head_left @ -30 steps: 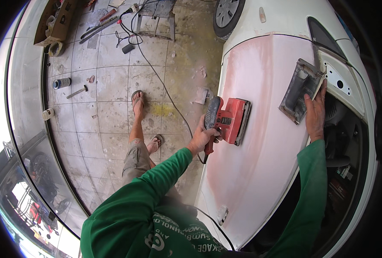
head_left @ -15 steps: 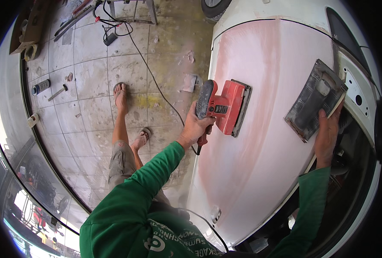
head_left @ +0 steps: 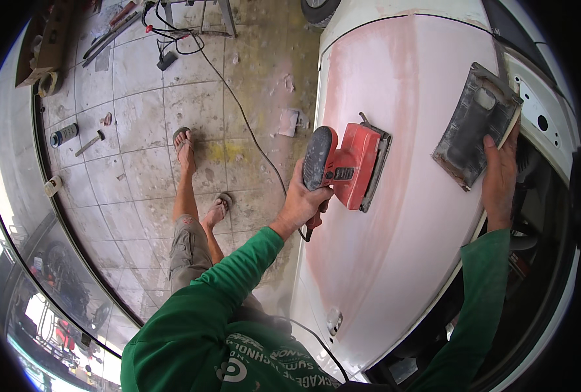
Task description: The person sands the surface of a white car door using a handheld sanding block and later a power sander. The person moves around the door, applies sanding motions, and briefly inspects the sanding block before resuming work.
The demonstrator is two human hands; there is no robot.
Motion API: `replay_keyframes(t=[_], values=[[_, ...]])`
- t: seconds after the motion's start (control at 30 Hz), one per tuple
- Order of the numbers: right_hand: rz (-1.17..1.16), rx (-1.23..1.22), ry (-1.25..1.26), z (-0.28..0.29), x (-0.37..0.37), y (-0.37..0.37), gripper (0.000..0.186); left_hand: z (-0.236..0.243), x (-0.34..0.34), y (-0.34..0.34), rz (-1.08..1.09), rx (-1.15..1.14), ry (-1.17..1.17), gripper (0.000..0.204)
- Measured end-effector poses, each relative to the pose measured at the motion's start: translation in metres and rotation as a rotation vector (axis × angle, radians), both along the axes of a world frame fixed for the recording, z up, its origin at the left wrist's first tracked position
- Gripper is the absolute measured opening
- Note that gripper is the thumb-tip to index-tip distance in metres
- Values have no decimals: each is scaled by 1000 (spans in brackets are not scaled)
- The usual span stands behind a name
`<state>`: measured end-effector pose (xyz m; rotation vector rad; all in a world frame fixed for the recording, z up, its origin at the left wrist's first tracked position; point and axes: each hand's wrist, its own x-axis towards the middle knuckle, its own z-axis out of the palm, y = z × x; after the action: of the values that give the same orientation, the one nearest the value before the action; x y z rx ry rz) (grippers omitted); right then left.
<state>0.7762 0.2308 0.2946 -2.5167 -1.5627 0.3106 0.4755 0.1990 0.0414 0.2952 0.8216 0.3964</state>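
My left hand (head_left: pixel 301 201) grips a red power sander (head_left: pixel 359 166) with a dark, dusty top handle. Its flat pad faces the white car door panel (head_left: pixel 375 261), which carries pinkish sanded bands; whether the pad touches the panel I cannot tell. At the panel's upper right edge, my right hand (head_left: pixel 500 176) holds a dark, worn flat board (head_left: pixel 476 130) with a hole in it. The thumb lies on top of the board, while the other fingers are hidden behind its edge.
A black cable (head_left: pixel 251 134) runs from the sander across the tiled floor. On the floor at left are a dark can (head_left: pixel 64 135), a hammer-like tool (head_left: pixel 90 143) and a cardboard box (head_left: pixel 45 49). To the right is the car's open window gap (head_left: pixel 532 215).
The sander in my left hand has shifted slightly right over the panel. My view has moved a little, so the car and the dark board appear higher; my right hand keeps its grip.
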Motion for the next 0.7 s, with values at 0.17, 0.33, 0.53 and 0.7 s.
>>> replay_keyframes(t=[0.17, 0.33, 0.53, 0.7], values=[[-30, 8, -13, -2, -5, 1, 64, 19, -3, 3, -36, 64, 40, 68], [-8, -20, -29, 1, -5, -1, 64, 9, 48, 87, 42, 68, 10, 53], [55, -34, -66, 3, -4, 6, 63, -21, 99, 197, 49, 129, 9, 49], [87, -75, -135, 6, 1, 6, 62, -4, 84, 157, 19, 63, 53, 51]])
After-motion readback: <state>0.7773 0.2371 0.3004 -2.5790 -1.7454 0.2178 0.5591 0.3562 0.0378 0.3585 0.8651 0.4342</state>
